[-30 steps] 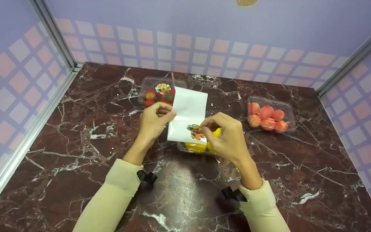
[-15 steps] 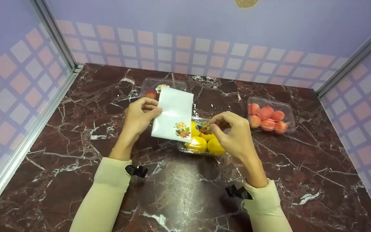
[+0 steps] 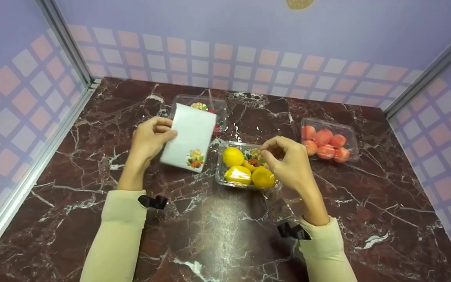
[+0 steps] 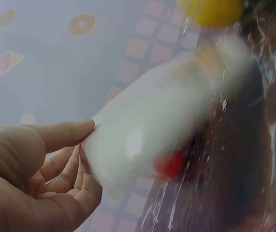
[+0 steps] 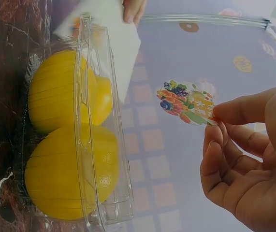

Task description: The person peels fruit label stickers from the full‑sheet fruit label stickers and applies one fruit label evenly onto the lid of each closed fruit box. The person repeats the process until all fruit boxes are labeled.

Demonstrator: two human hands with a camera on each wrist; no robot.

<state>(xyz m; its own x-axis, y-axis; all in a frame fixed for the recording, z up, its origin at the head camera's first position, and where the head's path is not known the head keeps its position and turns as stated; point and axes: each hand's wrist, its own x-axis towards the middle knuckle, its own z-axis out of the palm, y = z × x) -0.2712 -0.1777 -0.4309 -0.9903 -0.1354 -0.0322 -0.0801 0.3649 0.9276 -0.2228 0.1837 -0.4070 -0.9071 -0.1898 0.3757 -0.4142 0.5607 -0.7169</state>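
Note:
In the head view my left hand (image 3: 149, 141) pinches the left edge of a white sticker backing sheet (image 3: 192, 135) with one fruit-print sticker at its lower right corner. The sheet hangs partly over a clear box of red fruit (image 3: 219, 107). My right hand (image 3: 288, 160) pinches a loose fruit-print sticker (image 5: 186, 102) by its edge, between thumb and forefinger in the right wrist view. Below and left of it stands a clear plastic box (image 3: 223, 184) of several yellow lemon-like fruits (image 5: 70, 169), its lid closed. The sticker is apart from the lid in the right wrist view.
Another clear box of peach-coloured round fruits (image 3: 324, 145) stands at the right on the dark marbled table (image 3: 217, 243). Purple panels with pink and white squares (image 3: 239, 56) enclose the table at the back and both sides.
The backing sheet has moved left with my left hand, uncovering the yellow fruit box. My right hand has come away with the sticker, peeled off the sheet, and shifted slightly right.

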